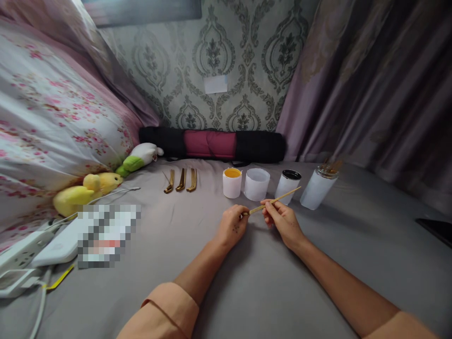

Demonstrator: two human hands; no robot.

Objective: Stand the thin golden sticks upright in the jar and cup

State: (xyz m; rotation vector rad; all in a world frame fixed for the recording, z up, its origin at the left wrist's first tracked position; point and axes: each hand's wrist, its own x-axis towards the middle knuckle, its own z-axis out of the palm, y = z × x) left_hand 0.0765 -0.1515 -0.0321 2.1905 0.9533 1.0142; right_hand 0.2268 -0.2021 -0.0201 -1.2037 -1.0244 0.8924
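Between my two hands is a thin, tapered, light wooden stick [290, 193], slanting up to the right. My left hand [233, 227] is closed around its lower end. Farther along, my right hand [283, 224] pinches it with thumb and fingers, and the pointed tip sticks out past them. Just beyond the hands stand a white cup with yellow contents [232, 187], a whitish translucent cup [256, 188], a white-wrapped can with a dark inside [284, 187] and a white-wrapped jar [316, 192] of thin brown sticks.
Small bundles of bent golden-brown strips [181, 180] lie left of the cups. Plush toys [76, 194], a power strip [26, 252] and white cables are at the left. A black-and-maroon roll [210, 143] lies along the wall. A dark flat object [436, 230] is at the right edge.
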